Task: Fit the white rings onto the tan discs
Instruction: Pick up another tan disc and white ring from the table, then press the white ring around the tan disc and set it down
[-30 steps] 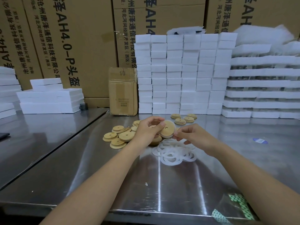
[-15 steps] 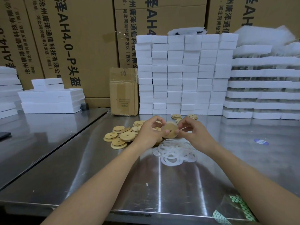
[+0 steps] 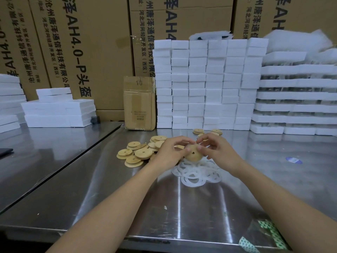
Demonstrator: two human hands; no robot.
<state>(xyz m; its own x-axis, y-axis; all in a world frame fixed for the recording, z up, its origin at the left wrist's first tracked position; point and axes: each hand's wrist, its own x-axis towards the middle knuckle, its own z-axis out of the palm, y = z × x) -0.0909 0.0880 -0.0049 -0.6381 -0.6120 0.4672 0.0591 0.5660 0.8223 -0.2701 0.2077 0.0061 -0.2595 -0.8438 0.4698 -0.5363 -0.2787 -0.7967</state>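
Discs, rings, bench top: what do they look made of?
Tan discs: probably wood or bamboo; matte, pale, faint grain, stepped edge.
White rings: thin and translucent, lying limp in a heap; probably silicone or soft rubber.
Table: looks like brushed stainless steel; streaky sheen, blurred reflections.

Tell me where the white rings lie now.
Head view: the pile of white rings lies on the table, just nearer than the held tan disc, right of the loose tan discs.

2 hands (image 3: pixel 169 152) (image 3: pixel 218 152), 1 held disc (image 3: pixel 193 155), 1 carton (image 3: pixel 139 105).
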